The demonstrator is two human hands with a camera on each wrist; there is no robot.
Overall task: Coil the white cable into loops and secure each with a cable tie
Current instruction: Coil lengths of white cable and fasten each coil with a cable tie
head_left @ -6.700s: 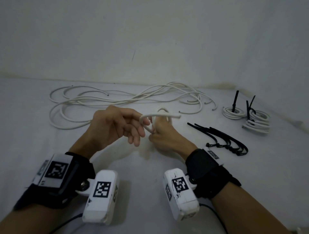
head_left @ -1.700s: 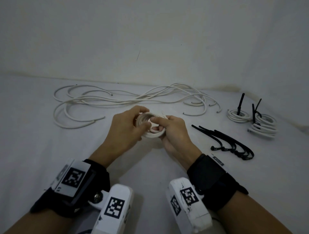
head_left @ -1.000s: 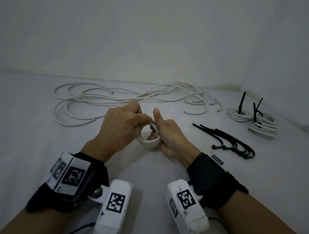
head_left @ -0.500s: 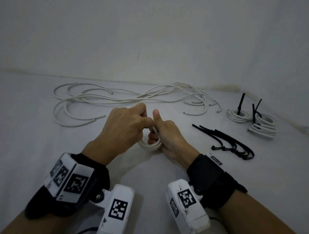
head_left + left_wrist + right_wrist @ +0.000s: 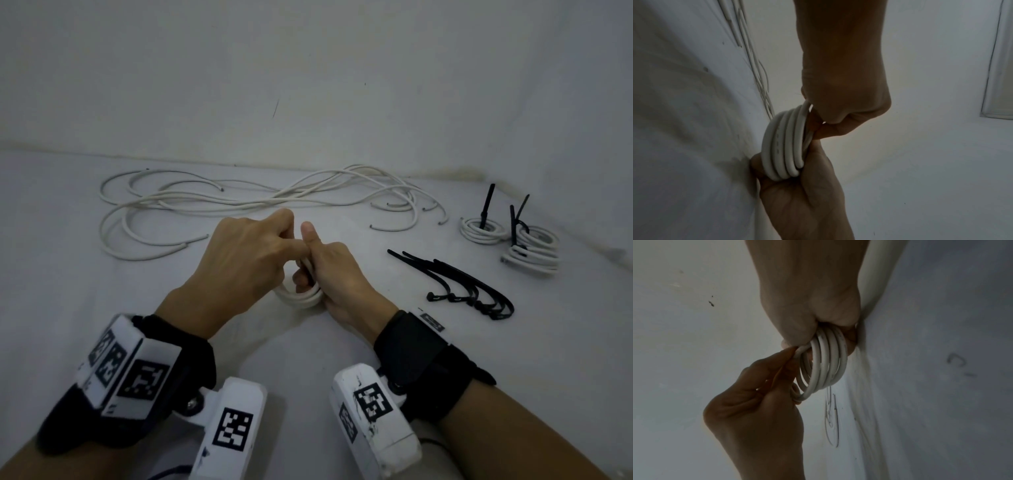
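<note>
A small white cable coil (image 5: 301, 298) of several turns stands on edge on the white surface between my hands. My right hand (image 5: 339, 274) grips it, fingers curled through the ring and thumb pointing up. My left hand (image 5: 246, 263) pinches the top turn beside that thumb. In the left wrist view the left hand (image 5: 830, 120) pinches the outer strand of the coil (image 5: 785, 146), and the right hand (image 5: 797, 194) cups it from below. In the right wrist view the right hand (image 5: 807, 308) clasps the coil (image 5: 828, 363) while the left hand (image 5: 760, 402) pinches its loose turn. No tie is on this coil.
Several loose white cables (image 5: 239, 202) sprawl along the back of the surface. A bunch of black cable ties (image 5: 462, 284) lies to the right of my hands. Two tied coils (image 5: 483, 229) (image 5: 534, 250) sit at the far right by the wall.
The cable's free end, sticking out 6.7 s ago, is now wound in. Over the last second the coil sank to the surface and my left fingers closed in beside the right thumb.
</note>
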